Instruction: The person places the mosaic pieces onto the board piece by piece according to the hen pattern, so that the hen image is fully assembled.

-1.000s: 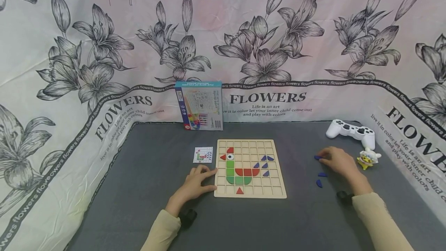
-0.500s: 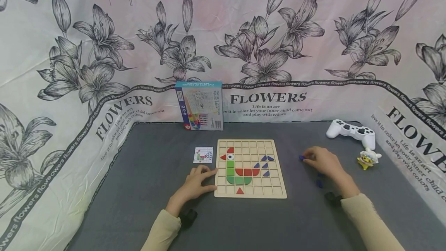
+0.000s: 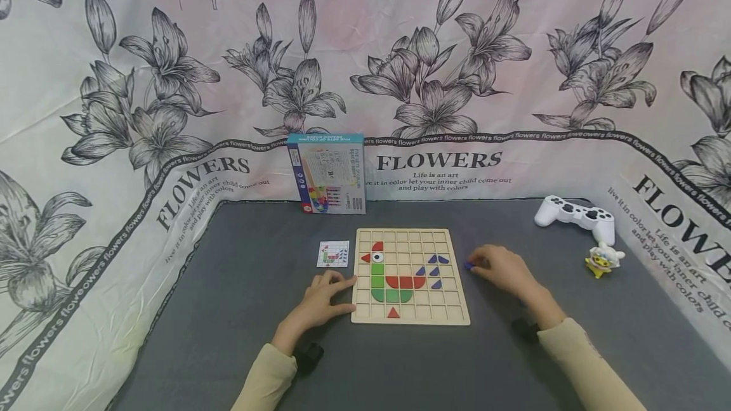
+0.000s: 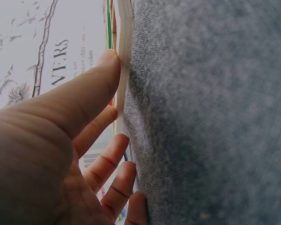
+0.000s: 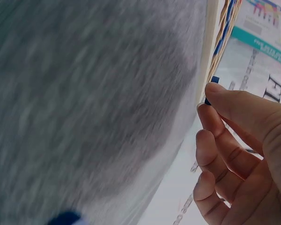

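In the head view a wooden grid board [image 3: 424,307] lies on the table with red, green and blue pieces set in a bird shape. My left hand [image 3: 320,300] touches its left edge with thumb and fingertips, the fingers loosely bent. My right hand [image 3: 505,269] pinches a small blue piece [image 5: 208,101] between thumb and index finger, just off the board's right edge. In the head view this blue piece [image 3: 469,266] is partly covered by the fingertips. A small pattern card [image 3: 333,254] with the same bird lies beside the board's upper left side.
A game box [image 3: 328,176] stands at the back against the flowered cloth. On the right lie a white game controller [image 3: 573,215] and a small yellow-and-white figurine [image 3: 603,260]. A blurred blue piece [image 5: 65,218] shows at the bottom of the right wrist view.
My right hand has moved left with the pinched blue piece, from the right side of the table to beside the board. The loose blue pieces are now hidden behind my right arm. My left hand stays put.
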`<control>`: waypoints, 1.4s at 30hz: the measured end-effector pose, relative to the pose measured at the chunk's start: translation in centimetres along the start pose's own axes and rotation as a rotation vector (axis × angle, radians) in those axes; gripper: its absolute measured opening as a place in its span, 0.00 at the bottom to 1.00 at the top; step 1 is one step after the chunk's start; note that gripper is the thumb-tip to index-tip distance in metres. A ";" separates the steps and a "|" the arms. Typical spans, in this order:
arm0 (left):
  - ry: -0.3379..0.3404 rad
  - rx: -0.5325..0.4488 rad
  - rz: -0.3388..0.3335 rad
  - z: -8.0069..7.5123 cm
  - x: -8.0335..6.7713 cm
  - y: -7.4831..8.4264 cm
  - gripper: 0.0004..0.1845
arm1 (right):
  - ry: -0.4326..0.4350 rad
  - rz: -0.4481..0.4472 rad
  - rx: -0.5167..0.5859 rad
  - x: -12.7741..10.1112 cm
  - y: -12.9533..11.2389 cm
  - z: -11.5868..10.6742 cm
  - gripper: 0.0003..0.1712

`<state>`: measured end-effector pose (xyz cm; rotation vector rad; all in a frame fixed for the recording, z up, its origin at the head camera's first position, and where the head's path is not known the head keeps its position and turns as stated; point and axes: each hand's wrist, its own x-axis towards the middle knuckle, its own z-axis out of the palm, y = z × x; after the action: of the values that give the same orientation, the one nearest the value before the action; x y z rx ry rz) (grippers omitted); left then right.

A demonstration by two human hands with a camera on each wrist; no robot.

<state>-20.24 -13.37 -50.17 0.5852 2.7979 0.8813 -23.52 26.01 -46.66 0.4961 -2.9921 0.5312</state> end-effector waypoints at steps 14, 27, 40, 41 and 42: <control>0.002 0.001 0.002 0.0 0.0 0.0 0.32 | 0.031 -0.110 0.039 1.1 -2.8 2.0 0.07; 0.018 -0.005 0.026 -0.1 -0.1 -0.1 0.32 | 0.000 -0.133 -0.005 0.8 -3.1 2.3 0.10; 0.013 -0.004 0.023 -0.2 -0.2 0.1 0.33 | 0.022 -0.051 -0.004 -1.8 -0.5 1.0 0.07; 0.012 -0.005 0.023 -0.2 -0.2 0.1 0.33 | 0.025 -0.044 -0.001 -2.1 -0.2 0.8 0.07; 0.012 -0.005 0.023 -0.2 -0.2 0.1 0.33 | 0.023 -0.038 0.002 -2.4 0.1 0.6 0.07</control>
<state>-20.08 -13.47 -49.98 0.6149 2.8044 0.8992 -21.32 26.58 -47.55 0.5416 -2.9540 0.5332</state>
